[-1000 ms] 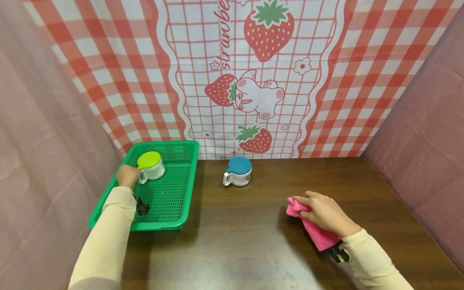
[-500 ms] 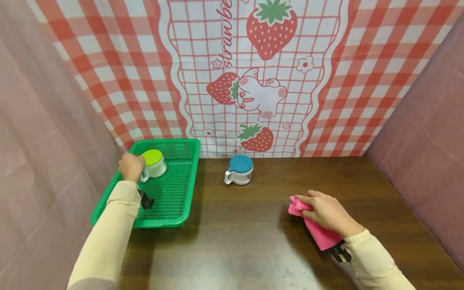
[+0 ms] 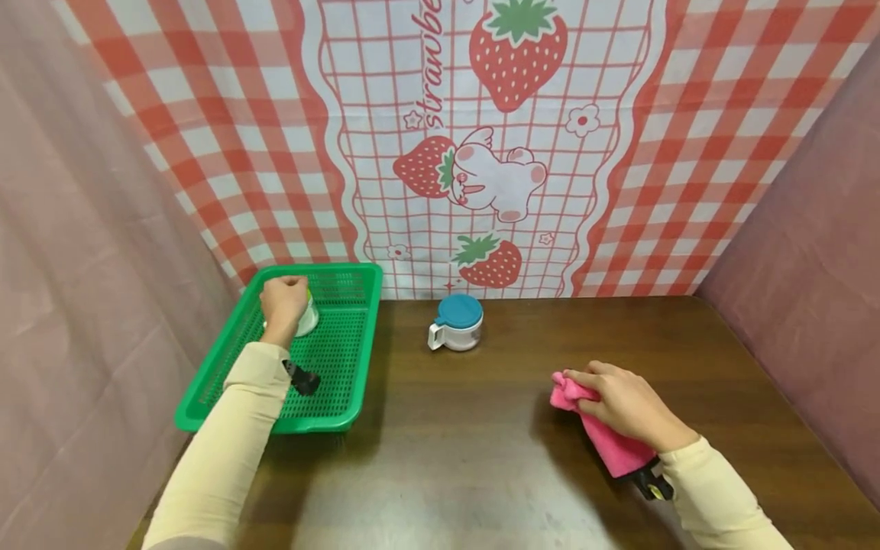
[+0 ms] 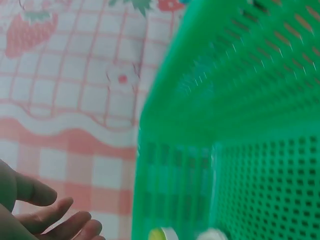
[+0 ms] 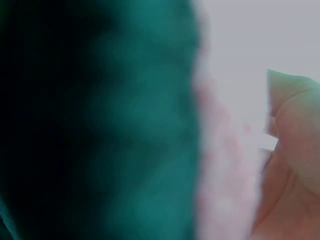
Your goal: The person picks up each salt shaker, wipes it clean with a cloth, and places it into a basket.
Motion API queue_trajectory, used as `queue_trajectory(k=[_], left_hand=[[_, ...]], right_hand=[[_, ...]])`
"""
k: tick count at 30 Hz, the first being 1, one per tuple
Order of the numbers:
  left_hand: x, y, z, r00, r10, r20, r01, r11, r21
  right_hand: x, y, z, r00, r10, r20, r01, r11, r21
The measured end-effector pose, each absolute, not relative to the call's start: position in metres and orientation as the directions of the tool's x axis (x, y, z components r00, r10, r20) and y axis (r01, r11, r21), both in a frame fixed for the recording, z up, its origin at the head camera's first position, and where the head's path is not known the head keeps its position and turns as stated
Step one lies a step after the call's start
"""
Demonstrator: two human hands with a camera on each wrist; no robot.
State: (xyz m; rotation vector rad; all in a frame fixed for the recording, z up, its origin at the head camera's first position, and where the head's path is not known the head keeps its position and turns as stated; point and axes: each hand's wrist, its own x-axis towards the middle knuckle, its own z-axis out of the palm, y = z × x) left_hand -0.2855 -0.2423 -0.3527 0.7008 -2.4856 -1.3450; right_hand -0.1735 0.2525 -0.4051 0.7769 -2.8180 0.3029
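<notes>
My left hand (image 3: pixel 283 302) hovers over the back left of a green plastic basket (image 3: pixel 373 344). In the left wrist view its thumb and fingers (image 4: pixel 45 220) stand apart with nothing between them. Behind that hand, inside the basket, sits a small seasoning jar (image 3: pixel 308 321) with a lime-green lid, mostly hidden in the head view. On the right, my right hand (image 3: pixel 629 405) pinches the top of a pink cloth (image 3: pixel 612 447), which hangs below the fingers. The right wrist view is largely filled by a dark green blur, with the thumb (image 5: pixel 300 120) at its right edge.
A second seasoning jar (image 3: pixel 460 321), with a blue lid and white handle, stands on the brown wooden table (image 3: pixel 440 451) right of the basket. A strawberry-print checked curtain (image 3: pixel 509 176) closes off the back, and pinkish curtains (image 3: pixel 804 298) hang at both sides.
My left hand has left the lime-lidded jar's handle side and moved up and right, now covering most of the jar. The right hand keeps holding the pink cloth almost still.
</notes>
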Motion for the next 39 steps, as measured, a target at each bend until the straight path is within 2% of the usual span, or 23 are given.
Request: queue_trajectory(k=[12,22,39], left_hand=[[-0.281,-0.205,-0.334,-0.921,-0.387,0.031,-0.154,0.437,0.886],[-0.287,-0.177,-0.332,-0.943,-0.334,-0.01,-0.131,0.34,0.931],[-0.285,-0.131,-0.357,-0.961,-0.276,-0.004,-0.096,0.32,0.942]], right_hand=[[-0.176,0.249,-0.402,-0.849,-0.471,0.24,-0.513,0.844,-0.155],[-0.177,0.247,-0.401,-0.853,-0.47,0.228,-0.51,0.845,-0.163],[-0.176,0.247,-0.404,-0.833,-0.485,0.266,-0.535,0.828,-0.166]])
